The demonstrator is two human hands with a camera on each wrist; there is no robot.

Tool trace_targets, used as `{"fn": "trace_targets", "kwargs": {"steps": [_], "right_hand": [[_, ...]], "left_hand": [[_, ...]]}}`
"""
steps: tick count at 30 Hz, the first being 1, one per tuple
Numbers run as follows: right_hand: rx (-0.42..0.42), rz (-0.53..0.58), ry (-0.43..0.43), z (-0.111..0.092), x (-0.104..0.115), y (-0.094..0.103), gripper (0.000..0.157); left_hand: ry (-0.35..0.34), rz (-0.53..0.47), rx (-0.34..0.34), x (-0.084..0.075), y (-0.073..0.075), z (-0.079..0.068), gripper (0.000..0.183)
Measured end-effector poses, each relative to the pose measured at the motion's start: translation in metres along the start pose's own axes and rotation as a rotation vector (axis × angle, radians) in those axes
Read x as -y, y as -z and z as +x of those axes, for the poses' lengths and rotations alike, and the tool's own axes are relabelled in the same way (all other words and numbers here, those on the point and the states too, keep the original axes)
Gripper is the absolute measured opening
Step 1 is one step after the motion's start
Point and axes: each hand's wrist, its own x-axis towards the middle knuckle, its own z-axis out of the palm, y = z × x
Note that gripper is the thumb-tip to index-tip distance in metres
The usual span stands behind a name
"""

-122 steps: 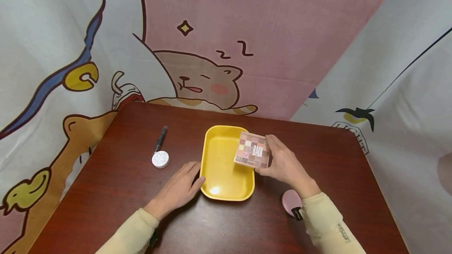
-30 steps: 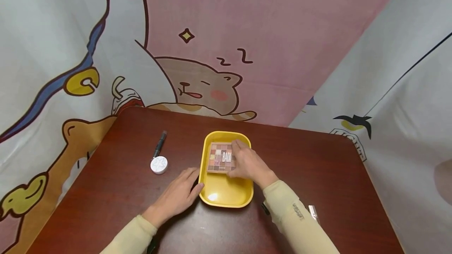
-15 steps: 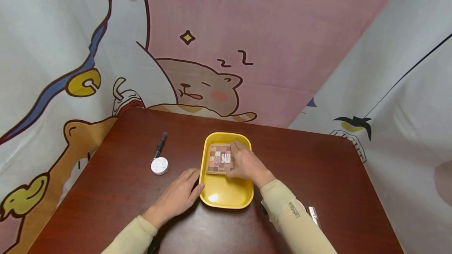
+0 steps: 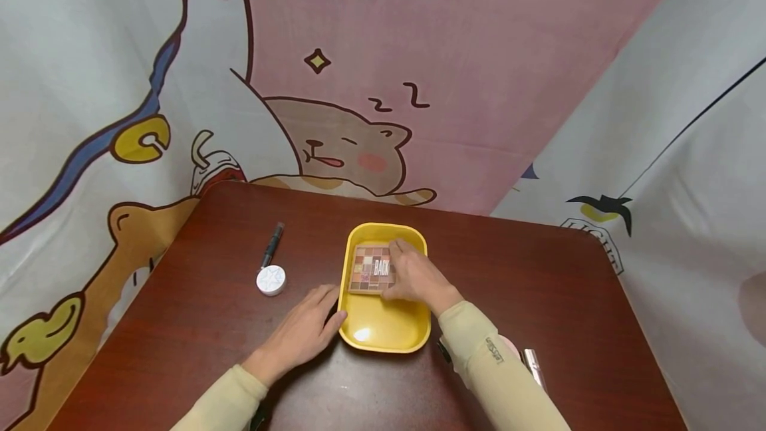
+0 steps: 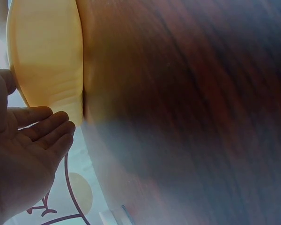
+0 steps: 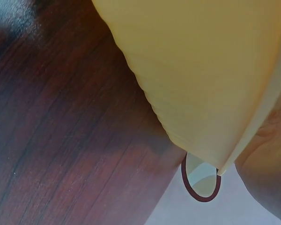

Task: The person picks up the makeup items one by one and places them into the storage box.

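Observation:
A yellow tray (image 4: 385, 331) stands on the table. Inside its far half lies an eyeshadow palette (image 4: 366, 271) with a grid of coloured squares and the word BACK. My right hand (image 4: 419, 278) reaches over the right rim and holds the palette by its right edge, fingers at the far side and thumb at the near side. My left hand (image 4: 302, 328) rests against the tray's left side, thumb on the rim and relaxed fingers along the outer wall. In the left wrist view the fingers (image 5: 47, 126) touch the tray wall. The right wrist view shows mostly the tray's outside (image 6: 201, 70).
Left of the tray lie a round white compact (image 4: 271, 281) with a star and a dark pen-like tube (image 4: 272, 245). A pink round item (image 4: 510, 346), partly hidden by the right sleeve, and a silvery tube (image 4: 532, 366) lie at right. A cartoon-printed curtain (image 4: 467, 52) hangs behind the table.
Since the oldest frame, my right hand has carried the palette from above the tray's right rim leftward into it. Lately the palette has shifted slightly left. My left hand has stayed at the tray.

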Motion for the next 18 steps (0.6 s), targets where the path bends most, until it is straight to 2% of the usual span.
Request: {"fn": "trace_targets", "kwargs": {"steps": [14,18], "right_hand": [[0.008,-0.004,-0.007,0.0023,-0.0009,-0.0023,0.108],[0.0,-0.016,-0.005,0.003,0.0001,-0.0034,0.102]], "left_hand": [[0.009,-0.021,-0.004,0.0003,0.0002,0.0006,0.049],[0.002,-0.016,-0.005,0.0001,0.0006,0.0005,0.049]]}}
